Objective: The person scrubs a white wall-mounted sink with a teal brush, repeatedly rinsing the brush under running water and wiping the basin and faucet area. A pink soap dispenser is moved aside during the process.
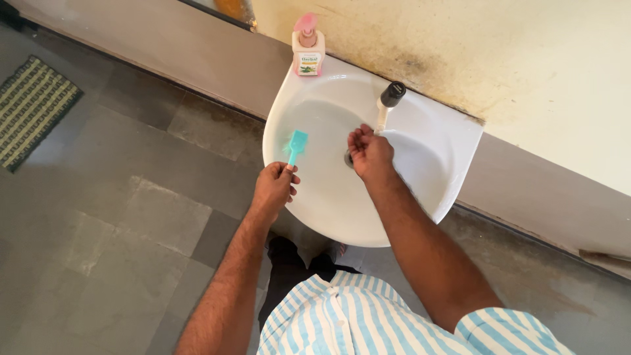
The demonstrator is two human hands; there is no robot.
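soap bottle (pixel 307 47) behind sink (pixel 420 131) — tap (pixel 388 105) rightward

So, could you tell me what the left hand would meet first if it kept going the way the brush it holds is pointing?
The left hand points its turquoise brush up across the white sink. Going straight on, it would probably meet the sink's back rim near the pink soap dispenser, though depth is hard to judge.

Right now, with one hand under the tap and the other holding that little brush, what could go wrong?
The left hand pinches the teal brush only by its handle tip, so it might slip into the sink. The right hand sits cupped under the tap, so water could splash onto the floor. The soap bottle stands on the rim and could be knocked.
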